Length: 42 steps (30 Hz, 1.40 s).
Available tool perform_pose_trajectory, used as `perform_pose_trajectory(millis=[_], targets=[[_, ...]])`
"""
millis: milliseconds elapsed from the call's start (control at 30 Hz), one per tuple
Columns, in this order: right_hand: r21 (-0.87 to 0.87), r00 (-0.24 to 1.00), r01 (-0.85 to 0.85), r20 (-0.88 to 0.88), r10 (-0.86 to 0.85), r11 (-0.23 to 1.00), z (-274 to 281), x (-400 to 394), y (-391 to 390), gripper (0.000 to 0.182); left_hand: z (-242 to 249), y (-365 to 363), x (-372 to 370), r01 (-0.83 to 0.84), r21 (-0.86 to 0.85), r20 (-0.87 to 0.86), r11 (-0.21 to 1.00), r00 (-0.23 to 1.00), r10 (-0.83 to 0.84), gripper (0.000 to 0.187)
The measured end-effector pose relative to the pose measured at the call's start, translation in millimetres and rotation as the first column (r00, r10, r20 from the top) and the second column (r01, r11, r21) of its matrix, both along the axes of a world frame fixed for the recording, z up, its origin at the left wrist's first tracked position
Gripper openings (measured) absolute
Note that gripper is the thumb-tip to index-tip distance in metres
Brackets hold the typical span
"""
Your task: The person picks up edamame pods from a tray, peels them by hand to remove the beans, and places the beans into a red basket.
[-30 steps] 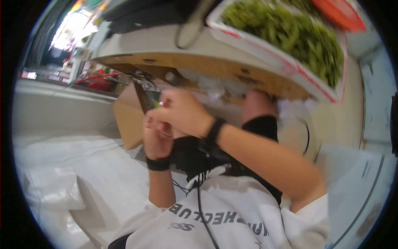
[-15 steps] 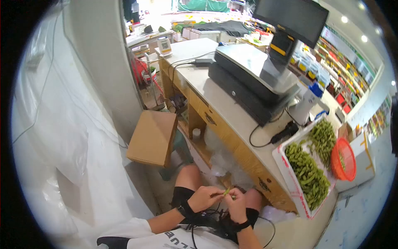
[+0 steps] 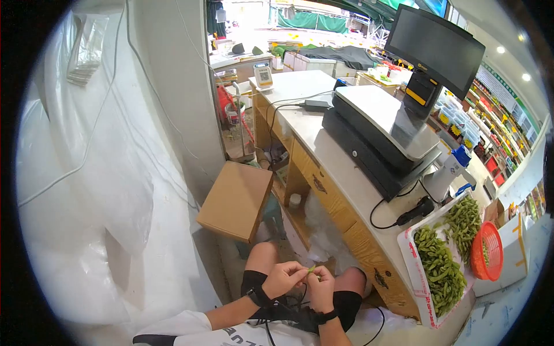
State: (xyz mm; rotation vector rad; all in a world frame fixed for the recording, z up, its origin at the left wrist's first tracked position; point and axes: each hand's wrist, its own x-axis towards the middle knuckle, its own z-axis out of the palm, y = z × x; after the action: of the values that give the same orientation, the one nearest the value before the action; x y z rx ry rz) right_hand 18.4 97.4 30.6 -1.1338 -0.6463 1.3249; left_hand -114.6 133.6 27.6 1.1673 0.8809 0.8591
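Observation:
Over my lap, a green soybean pod (image 3: 311, 269) is pinched between my two hands. The fingers of my left hand (image 3: 285, 279) are closed on its left end. My right hand (image 3: 321, 289) grips the other end, with thumb and fingers pressed together. To the right, a white foam tray (image 3: 426, 288) holds two heaps of soybean pods (image 3: 441, 271). A red plastic colander (image 3: 495, 235) tilts beside the tray, with some pale green beans (image 3: 486, 254) in it.
The wooden counter (image 3: 358, 239) runs along my right, bearing a scale and cash drawer (image 3: 375, 144), a monitor (image 3: 435, 49), a black scanner (image 3: 415, 211) and a white-blue bottle (image 3: 450, 170). A cardboard box (image 3: 236, 199) is ahead of my knees. White plastic sheeting (image 3: 86, 230) covers the left side.
The camera view has shifted, so the surroundings sit further right and lower. Both hands stay together over my lap, still on a pod.

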Motion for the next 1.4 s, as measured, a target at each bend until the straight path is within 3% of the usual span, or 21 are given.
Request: perform_pose_trajectory(millis=[133,200,300,333,433,533,800,1133,1333,1400], targets=[[-0.082,0.978,-0.129,-0.177,0.113,0.988,-1.0,12.1,4.6,0.009,1.0,-5.5,2.4,-0.083,0.053,0.0,0.995,0.997,0.083,0.016],[-0.039,0.975,-0.175,-0.146,0.168,0.984,0.1,14.5,5.6,0.01,6.1,-11.0,6.9,-0.089,0.075,0.011,0.993,0.996,0.088,0.015],[-0.072,0.963,-0.262,-0.092,0.255,0.962,13.7,36.8,-1.1,0.012,14.7,-16.0,16.8,-0.032,-0.126,0.1,0.992,0.994,0.044,0.014],[-0.099,0.956,-0.29,-0.075,0.283,0.952,17.3,47.8,-5.4,0.012,18.9,-16.3,22.2,-0.002,-0.12,0.092,0.993,0.996,0.013,0.015],[0.023,0.951,-0.273,-0.148,0.273,0.962,9.8,75.6,-16.8,0.012,29.2,-18.2,44.9,0.082,-0.103,0.064,0.991,0.995,-0.075,0.017],[0.083,0.956,-0.116,-0.26,0.134,0.99,5.0,97.2,-30.2,0.012,38.4,-25.9,77.1,0.159,-0.076,0.063,0.984,0.986,-0.154,0.018],[0.136,0.974,0.072,-0.225,-0.04,0.988,25.4,154.7,-71.2,0.017,60.6,-28.7,137.7,0.445,-0.043,0.044,0.895,0.895,-0.443,0.022],[0.169,0.996,0.094,-0.017,-0.092,0.981,28.1,180.2,-93.3,0.015,63.6,-40.2,168.4,0.495,-0.155,0.116,0.855,0.869,-0.482,0.02],[0.177,0.999,0.047,-0.011,-0.046,0.983,22.6,185.3,-93.3,0.012,59.7,-47.1,175.9,0.433,-0.156,0.068,0.888,0.902,-0.427,0.017],[0.161,0.99,0.039,-0.137,-0.017,0.986,15.1,186.2,-88.9,0.009,58.5,-49.4,181.2,0.401,-0.123,0.025,0.908,0.916,-0.401,0.017]])
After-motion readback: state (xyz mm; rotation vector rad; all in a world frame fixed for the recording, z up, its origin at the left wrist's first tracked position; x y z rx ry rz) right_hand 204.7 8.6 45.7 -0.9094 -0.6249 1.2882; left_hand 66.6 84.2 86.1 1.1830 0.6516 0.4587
